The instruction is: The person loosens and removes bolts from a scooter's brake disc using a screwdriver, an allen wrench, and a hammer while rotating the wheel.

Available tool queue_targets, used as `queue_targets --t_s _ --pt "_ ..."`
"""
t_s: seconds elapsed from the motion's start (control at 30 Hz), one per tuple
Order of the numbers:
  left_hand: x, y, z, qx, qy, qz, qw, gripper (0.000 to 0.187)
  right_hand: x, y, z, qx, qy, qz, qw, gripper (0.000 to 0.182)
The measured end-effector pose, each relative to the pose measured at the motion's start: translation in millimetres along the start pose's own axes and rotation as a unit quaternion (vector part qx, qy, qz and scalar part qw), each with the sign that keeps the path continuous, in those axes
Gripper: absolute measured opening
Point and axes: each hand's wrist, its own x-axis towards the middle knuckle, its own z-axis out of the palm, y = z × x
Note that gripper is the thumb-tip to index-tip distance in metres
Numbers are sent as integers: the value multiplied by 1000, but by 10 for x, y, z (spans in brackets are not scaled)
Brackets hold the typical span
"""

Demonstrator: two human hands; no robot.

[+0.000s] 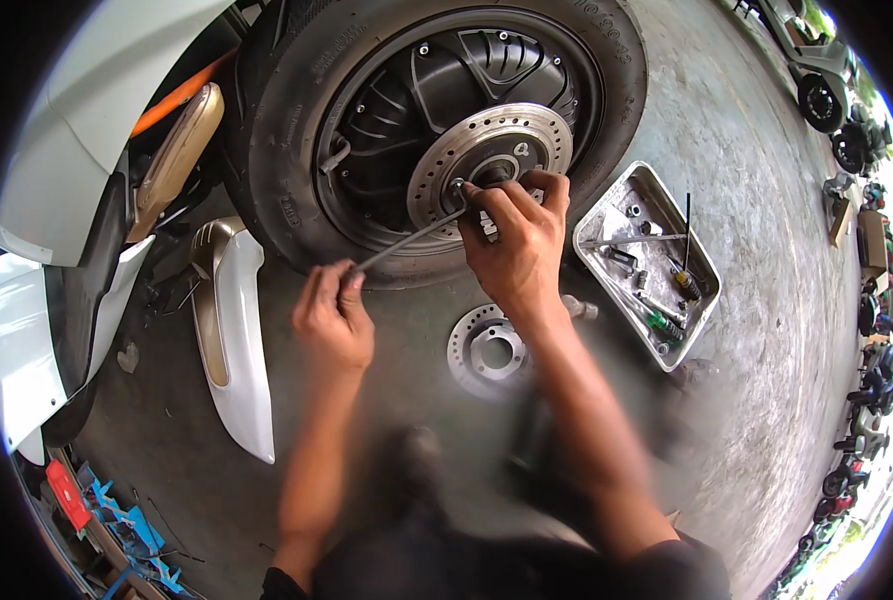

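Observation:
A brake disc (pixel 428 190) is mounted on the hub of a large scooter wheel with a black tire (pixel 286 130). A thin grey metal rod-like wrench (pixel 406 243) slants across the disc's lower left edge. My left hand (pixel 334 315) pinches its outer end. At the inner end, my right hand (pixel 514 235) has its fingers closed by a shiny bolt (pixel 457 186) on the disc face, steadying the wrench there. The fingers hide the exact contact between wrench and bolt. Below, a second loose brake disc (pixel 456 352) lies on the floor, partly behind my right forearm.
To the right stands a metal tray (pixel 708 318) with screwdrivers, sockets and small parts. A white and gold body panel (pixel 251 400) lies on the floor at left, near the scooter's white bodywork (pixel 96 110). Parked scooters (pixel 821 95) line the far right.

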Motion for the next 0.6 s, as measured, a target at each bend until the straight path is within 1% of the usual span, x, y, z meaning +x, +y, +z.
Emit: queue_targets --t_s 0.03,0.07,0.13,0.17,0.2,0.23,0.27,0.3,0.33,0.37,0.43,0.5,0.53,0.57,0.6 --pt "-265 -25 215 -25 33 -46 998 25 0 9 -1 27 -13 5 1000 36" --pt "-474 30 358 -70 12 -120 990 24 27 2 -36 28 -15 6 999 36" --pt "-564 351 593 -172 12 -260 950 32 69 -26 -134 37 -53 -24 998 35" --pt "-635 315 633 -171 13 -265 949 32 54 -27 -138 38 -58 -25 997 35" --pt "-678 286 686 -120 -45 -190 973 40 54 -36 -149 47 -55 -27 997 34" --pt "-688 265 718 -67 -99 -108 987 49 80 -46 -166 56 -48 -31 997 32" --pt "-724 302 726 -133 -161 -204 957 59 78 -36 -164 50 -48 -35 997 33" --pt "-693 346 765 -132 -155 -197 959 59 84 -33 -166 50 -41 -41 997 33" --pt "-682 366 837 -227 -201 -239 922 63 86 -42 -173 37 -51 -36 997 33" --pt "-693 374 930 -319 -246 -279 872 67 86 -64 -189 23 -62 -31 997 33" --pt "-1025 -72 1603 -299 -328 -149 884 75 103 -104 -171 25 -67 -2 997 29" --pt "-870 32 1736 -257 -350 -150 888 78 85 -58 -124 -18 -86 32 996 26" --pt "-839 79 1637 -236 -313 -127 911 72 117 -104 -159 -34 -109 63 991 22" --pt "-816 118 1547 -212 -275 -105 932 67 161 -140 -190 -39 -99 50 993 22" --pt "-678 117 1285 -295 -310 -185 885 53 234 -203 -220 -62 -129 41 989 21"
